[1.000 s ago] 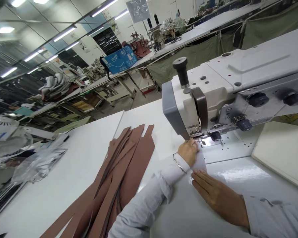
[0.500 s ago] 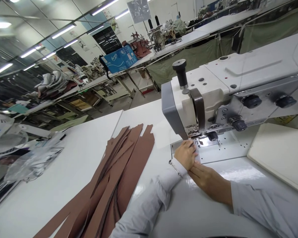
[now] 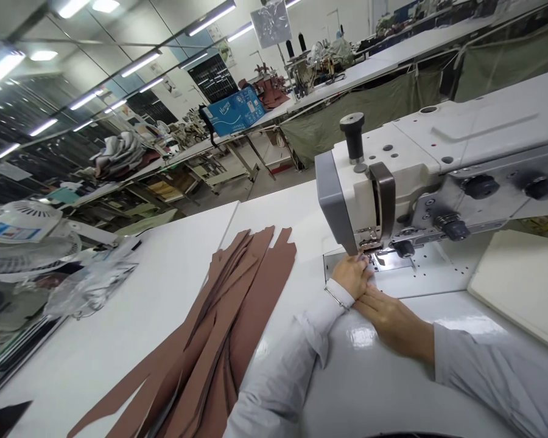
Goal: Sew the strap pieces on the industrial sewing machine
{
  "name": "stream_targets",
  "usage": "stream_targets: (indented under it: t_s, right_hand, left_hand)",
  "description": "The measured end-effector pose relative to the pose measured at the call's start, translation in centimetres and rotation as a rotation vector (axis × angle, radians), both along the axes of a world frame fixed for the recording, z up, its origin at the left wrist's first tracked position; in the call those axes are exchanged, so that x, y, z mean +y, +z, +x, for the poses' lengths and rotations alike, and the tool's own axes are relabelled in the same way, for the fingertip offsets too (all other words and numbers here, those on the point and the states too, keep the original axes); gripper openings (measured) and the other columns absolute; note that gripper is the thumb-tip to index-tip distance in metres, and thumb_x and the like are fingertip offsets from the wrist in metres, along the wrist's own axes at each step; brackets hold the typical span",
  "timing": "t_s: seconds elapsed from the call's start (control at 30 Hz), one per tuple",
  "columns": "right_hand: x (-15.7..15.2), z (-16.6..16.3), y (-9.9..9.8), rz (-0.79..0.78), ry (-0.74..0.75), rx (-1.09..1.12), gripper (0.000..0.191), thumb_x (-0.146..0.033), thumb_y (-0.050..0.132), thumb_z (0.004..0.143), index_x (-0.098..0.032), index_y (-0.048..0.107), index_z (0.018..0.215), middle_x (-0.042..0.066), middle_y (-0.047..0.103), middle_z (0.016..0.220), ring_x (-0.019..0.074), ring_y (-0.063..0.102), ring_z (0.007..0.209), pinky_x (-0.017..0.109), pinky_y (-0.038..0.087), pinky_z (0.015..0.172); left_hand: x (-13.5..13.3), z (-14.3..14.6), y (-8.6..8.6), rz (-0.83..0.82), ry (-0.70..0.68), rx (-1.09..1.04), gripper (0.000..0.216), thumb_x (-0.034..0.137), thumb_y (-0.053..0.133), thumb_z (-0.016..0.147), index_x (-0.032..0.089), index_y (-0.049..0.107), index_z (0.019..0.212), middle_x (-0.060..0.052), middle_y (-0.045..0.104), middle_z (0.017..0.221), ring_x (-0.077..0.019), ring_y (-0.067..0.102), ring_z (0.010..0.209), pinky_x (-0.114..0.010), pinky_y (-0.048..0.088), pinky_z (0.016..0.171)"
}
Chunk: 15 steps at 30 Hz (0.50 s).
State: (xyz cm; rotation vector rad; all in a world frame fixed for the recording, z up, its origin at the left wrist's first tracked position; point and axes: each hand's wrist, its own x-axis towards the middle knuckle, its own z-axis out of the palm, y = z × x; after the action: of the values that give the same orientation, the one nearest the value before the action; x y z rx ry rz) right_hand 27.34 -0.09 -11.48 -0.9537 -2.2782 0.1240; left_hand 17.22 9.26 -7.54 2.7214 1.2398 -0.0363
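My left hand (image 3: 352,277) lies curled by the needle of the white sewing machine (image 3: 438,170), its fingertips pressed down beside the presser foot (image 3: 369,248); what lies under them is hidden. My right hand (image 3: 395,319) rests flat on the table just behind the left, fingers stretched toward the needle and touching the left hand. A stack of long brown cut strips (image 3: 228,322) lies on the white table to the left of my left arm.
A cream board (image 3: 520,280) sits at the right under the machine arm. A crumpled clear plastic bag (image 3: 89,286) and a white fan (image 3: 27,237) are at the table's left edge. Other sewing tables and a blue box (image 3: 232,109) stand behind.
My right hand has slid forward from lower on the table up against my left hand near the needle. The white piece seen between the hands earlier is no longer visible.
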Motion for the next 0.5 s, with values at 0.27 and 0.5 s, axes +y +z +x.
stream_targets:
  t_s: [0.27, 0.5]
  right_hand:
    - [-4.9, 0.9, 0.7, 0.072, -0.083, 0.109, 0.025, -0.011, 0.046, 0.088, -0.011, 0.057, 0.11, 0.012, 0.062, 0.109, 0.0221, 0.055, 0.107, 0.039, 0.048, 0.094]
    - [-4.2, 3.0, 0.4, 0.082, -0.233, 0.075, 0.031, -0.013, 0.05, 0.088, -0.018, 0.055, 0.118, 0.008, 0.062, 0.112, 0.0213, 0.057, 0.106, 0.042, 0.044, 0.098]
  left_hand:
    - [-2.5, 0.8, -1.1, 0.198, 0.15, -0.086, 0.049, 0.046, 0.049, 0.083, 0.011, 0.052, 0.116, -0.011, 0.055, 0.118, -0.0285, 0.044, 0.113, -0.047, 0.027, 0.103]
    - [-2.2, 0.6, -1.8, 0.209, 0.114, -0.139, 0.043, 0.037, 0.047, 0.084, 0.007, 0.052, 0.116, -0.012, 0.055, 0.121, -0.0269, 0.039, 0.119, -0.045, 0.025, 0.106]
